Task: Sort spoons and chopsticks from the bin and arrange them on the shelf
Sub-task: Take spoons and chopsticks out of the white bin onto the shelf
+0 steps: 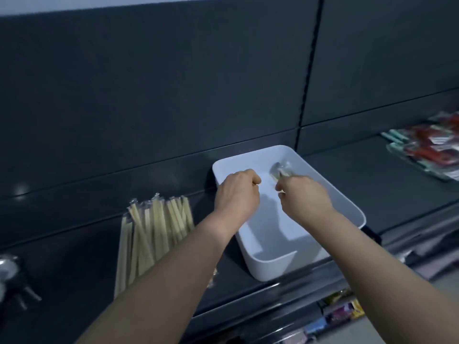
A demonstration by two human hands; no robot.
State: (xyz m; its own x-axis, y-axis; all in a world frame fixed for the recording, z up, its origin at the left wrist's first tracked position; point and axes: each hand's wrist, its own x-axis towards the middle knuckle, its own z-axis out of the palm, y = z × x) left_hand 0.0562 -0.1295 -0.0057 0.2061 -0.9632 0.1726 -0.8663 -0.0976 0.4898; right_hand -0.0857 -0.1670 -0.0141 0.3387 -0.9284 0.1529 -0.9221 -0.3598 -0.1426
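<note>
A dark grey shop shelf (372, 184) is running across the view under a plain dark back panel, in dim light.

Both hands are reaching into the white bin (352, 207) standing on it. The left hand (237, 192) is hovering over the bin's far left part, fingers curled under into a loose fist with nothing visible in them; the back of the hand is hiding whether they are pinching anything. The right hand (305, 194), just beside it but apart, is gripping a wrapped spoon (282, 171) by its handle end, the shiny bowl pointing toward the bin's far wall. Something pale is lying alongside it in the wrapper, perhaps chopsticks, too blurred to say. Holding it by the handle is probably meant to let it be lifted out lengthwise.

The rest of the bin's floor is showing bare, so the sorting is likely nearing its end.

Left of the bin, wrapped chopsticks (154, 232) are lying fanned on the shelf, tips toward the back, presumably grouped by kind. At the far left edge, metal spoons (10, 269) are lying well apart from the bin. Red and teal packets (432, 147) are sitting far right.
</note>
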